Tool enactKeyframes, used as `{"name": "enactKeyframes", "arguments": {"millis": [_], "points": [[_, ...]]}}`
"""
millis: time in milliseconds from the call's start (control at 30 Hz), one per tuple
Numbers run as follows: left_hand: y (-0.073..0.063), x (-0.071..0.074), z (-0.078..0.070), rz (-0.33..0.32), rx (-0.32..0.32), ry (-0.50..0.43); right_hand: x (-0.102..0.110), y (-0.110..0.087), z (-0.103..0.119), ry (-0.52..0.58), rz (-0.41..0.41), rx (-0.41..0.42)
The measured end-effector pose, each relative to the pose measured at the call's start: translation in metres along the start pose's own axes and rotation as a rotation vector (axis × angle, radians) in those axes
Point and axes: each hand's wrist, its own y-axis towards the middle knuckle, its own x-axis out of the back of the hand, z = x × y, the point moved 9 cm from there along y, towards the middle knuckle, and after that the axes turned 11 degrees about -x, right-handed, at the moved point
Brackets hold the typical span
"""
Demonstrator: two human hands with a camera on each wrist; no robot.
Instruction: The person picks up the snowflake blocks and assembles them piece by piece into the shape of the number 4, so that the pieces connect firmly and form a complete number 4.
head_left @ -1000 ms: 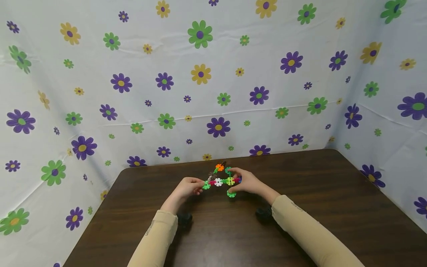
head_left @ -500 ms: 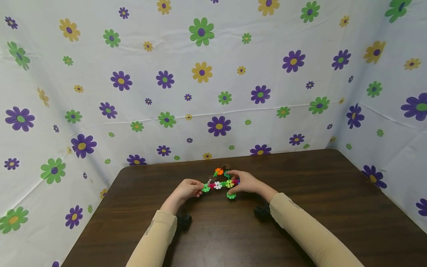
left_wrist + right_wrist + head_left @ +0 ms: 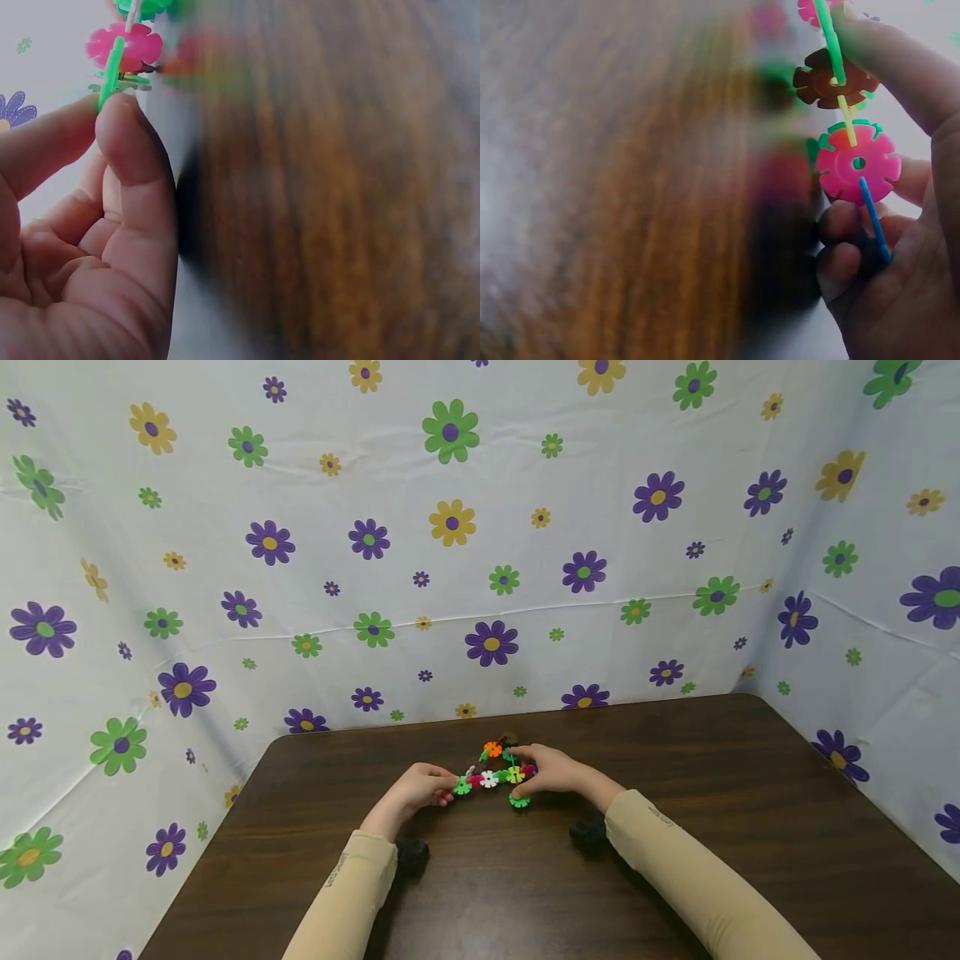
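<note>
A chain of notched, flower-shaped interlocking discs spans both hands low over the table in the head view, with a white disc (image 3: 489, 779) near its middle. My left hand (image 3: 415, 789) pinches the green end disc (image 3: 112, 71) between thumb and index finger; a pink disc (image 3: 142, 45) joins it. At the other end my right hand (image 3: 557, 771) grips the build, thumb near a lower green disc (image 3: 519, 802). The right wrist view shows a brown disc (image 3: 821, 84), a pink disc (image 3: 859, 154) and a blue disc (image 3: 875, 217) at the curled fingers. An orange disc (image 3: 492, 749) stands farther back.
The dark wood-look table (image 3: 480, 877) reaches back to a white cloth (image 3: 315, 502) printed with flowers. A black object sits below the left wrist (image 3: 412, 857) and another below the right wrist (image 3: 588, 835).
Both hands have lowered the disc build slightly, and its back part with the orange disc has sunk toward the table. The grips look the same.
</note>
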Motion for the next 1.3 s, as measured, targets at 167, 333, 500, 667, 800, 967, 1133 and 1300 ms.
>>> {"name": "enactKeyframes", "arguments": {"millis": [167,333,500,667,800,967,1133,1300], "points": [[0.0,0.0,-0.002,0.005,0.018,0.021,0.002,-0.001,0.002,-0.023,0.025,-0.003],[0.001,0.002,-0.002,-0.001,0.035,0.053,0.002,-0.001,0.004,-0.05,0.04,-0.008],[0.002,0.003,-0.002,-0.003,0.04,0.071,0.002,-0.001,0.006,-0.073,0.036,-0.01],[0.002,0.004,0.0,-0.005,0.034,0.074,0.001,0.0,0.003,-0.081,0.022,-0.022],[0.003,0.004,0.0,-0.013,0.018,0.068,0.001,0.001,0.001,-0.087,0.012,-0.034],[0.003,0.003,0.0,-0.025,0.015,0.06,0.003,-0.002,-0.001,-0.094,-0.002,-0.032],[0.004,0.006,-0.001,-0.027,0.009,0.075,0.013,-0.008,-0.006,-0.077,-0.022,-0.017],[0.0,0.021,-0.013,-0.08,-0.033,0.17,0.033,-0.014,-0.015,-0.044,-0.053,-0.003]]}}
